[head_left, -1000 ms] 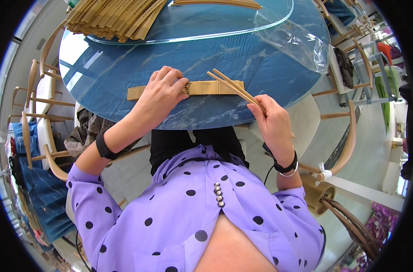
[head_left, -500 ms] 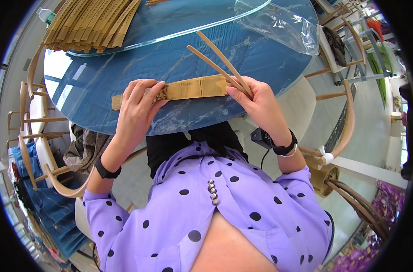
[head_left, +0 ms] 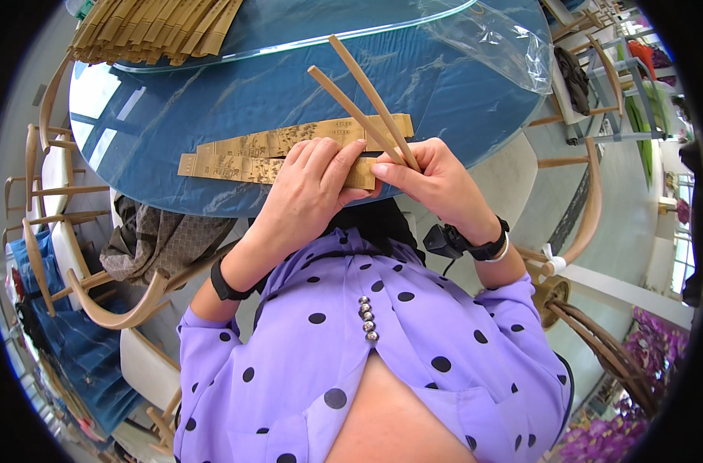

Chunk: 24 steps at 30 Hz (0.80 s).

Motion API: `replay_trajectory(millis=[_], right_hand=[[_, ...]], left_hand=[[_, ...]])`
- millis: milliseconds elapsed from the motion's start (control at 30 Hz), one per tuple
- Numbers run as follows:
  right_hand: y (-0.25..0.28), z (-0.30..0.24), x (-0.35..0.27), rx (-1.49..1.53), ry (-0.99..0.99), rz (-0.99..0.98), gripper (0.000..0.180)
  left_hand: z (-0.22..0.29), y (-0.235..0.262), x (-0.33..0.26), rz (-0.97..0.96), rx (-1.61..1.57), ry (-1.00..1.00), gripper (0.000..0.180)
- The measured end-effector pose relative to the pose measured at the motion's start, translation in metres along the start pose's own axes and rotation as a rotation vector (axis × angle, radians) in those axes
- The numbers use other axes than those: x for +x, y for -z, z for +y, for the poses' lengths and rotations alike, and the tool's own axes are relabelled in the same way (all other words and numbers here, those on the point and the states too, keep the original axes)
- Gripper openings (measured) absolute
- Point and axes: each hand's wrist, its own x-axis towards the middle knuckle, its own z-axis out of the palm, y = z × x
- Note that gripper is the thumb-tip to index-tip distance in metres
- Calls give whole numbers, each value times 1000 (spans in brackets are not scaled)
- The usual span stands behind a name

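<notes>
The round blue glass-topped table [head_left: 212,100] serves as the landmark: its near edge curves just in front of the person, and the middle of its top lies bare. At that near edge the left hand [head_left: 309,193] presses flat, fingers together, on a printed paper chopstick sleeve [head_left: 235,168]; a second sleeve [head_left: 289,139] lies just beyond it. The right hand [head_left: 436,181] pinches a pair of wooden chopsticks [head_left: 359,100], tips angled up over the table. At the far left edge sits a heap of sleeves [head_left: 150,27]; far right, a clear plastic bag [head_left: 498,42]. Wooden chairs [head_left: 66,255] crowd the table's left side.
</notes>
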Motion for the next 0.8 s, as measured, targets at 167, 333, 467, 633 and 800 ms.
replay_trajectory(millis=[167, 333, 467, 633, 800], right_hand=[[-1, -5, 3, 28, -99, -28, 20], [-4, -2, 6, 112, -104, -50, 18], [-5, 3, 9, 56, -95, -62, 17], [-6, 7, 8, -101, -56, 59, 16], [-7, 7, 11, -224, -19, 89, 17]], left_hand=[[-4, 3, -1, 33, -52, -16, 56], [-8, 2, -1, 8, -96, -33, 54], [-3, -5, -2, -18, -137, -13, 55], [-9, -4, 2, 90, 26, -109, 54], [-14, -1, 4, 86, 41, -167, 50]])
